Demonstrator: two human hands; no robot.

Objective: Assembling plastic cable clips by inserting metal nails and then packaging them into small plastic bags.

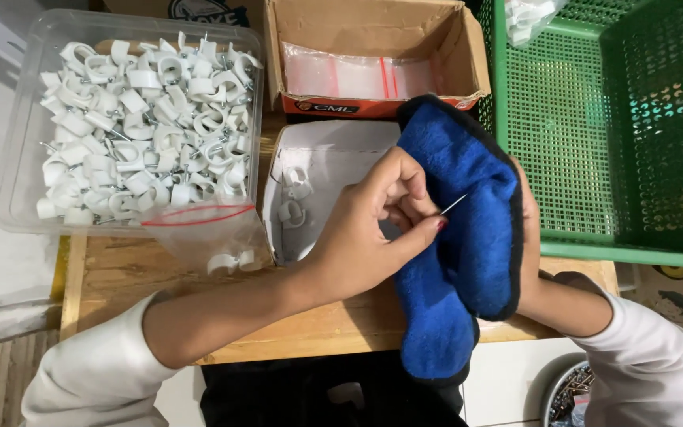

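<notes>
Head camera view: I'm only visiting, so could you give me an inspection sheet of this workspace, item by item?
Surface: wooden table, mostly covered.
Job's things: thin nail pinched in the left hand; blue cloth draped over the right hand.
Clutter: clear tub heaped with white cable clips; plastic bag with a few clips; small white box holding two clips; cardboard box of zip bags; green basket; round tin of nails.
Grippers: left fingertips closed on the nail; right hand hidden under the cloth.
Cables: nothing seen.
Surroundings: white sleeves, dark gap below the table.
</notes>
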